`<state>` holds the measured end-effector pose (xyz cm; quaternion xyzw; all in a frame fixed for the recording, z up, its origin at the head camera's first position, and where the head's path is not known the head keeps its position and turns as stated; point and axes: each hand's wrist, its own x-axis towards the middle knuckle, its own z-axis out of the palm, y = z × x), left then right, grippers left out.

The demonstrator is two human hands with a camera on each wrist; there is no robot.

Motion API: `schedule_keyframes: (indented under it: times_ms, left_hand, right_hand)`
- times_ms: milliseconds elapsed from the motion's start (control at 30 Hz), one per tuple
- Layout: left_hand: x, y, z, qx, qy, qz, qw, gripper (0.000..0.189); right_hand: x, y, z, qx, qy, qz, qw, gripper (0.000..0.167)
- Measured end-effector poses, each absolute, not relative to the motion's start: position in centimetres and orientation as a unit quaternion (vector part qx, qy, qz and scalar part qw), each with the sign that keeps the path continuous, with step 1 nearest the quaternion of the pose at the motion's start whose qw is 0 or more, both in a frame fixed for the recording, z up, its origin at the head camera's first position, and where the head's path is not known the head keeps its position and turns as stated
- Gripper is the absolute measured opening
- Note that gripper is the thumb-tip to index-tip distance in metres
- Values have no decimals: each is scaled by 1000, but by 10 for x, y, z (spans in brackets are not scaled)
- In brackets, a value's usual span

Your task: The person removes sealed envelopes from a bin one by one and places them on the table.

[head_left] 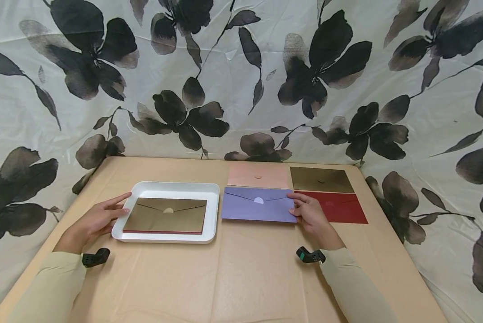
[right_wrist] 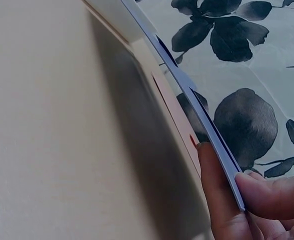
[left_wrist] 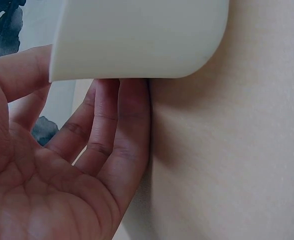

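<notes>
My left hand [head_left: 97,220] grips the left edge of a white tray [head_left: 212,215]. In the left wrist view its fingers [left_wrist: 129,130] reach in under the tray's side. A gold envelope [head_left: 156,222] lies in the tray, with a thin red edge showing beneath it. My right hand [head_left: 313,219] pinches the right end of a purple envelope [head_left: 241,211] between thumb and fingers. From the right wrist, that purple envelope [right_wrist: 214,135] appears edge-on, held above the table with a shadow below it.
Behind the purple envelope lies a pink envelope [head_left: 245,173]. Another gold envelope [head_left: 326,179] is at the back right, and a red envelope [head_left: 344,208] lies in front of it, partly behind my right hand. A floral cloth [head_left: 241,103] hangs beyond the wooden table [head_left: 225,278].
</notes>
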<state>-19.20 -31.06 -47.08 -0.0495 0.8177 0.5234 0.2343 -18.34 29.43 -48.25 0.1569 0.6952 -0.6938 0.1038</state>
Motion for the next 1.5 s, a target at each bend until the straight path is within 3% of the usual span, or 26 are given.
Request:
schedule_keyframes:
  times_ms: [1500]
  left_hand:
    - [-194,-312,-473,-50,816,527,233,79]
  right_hand:
    - [-193,296,-496,169,674,-712,105,58]
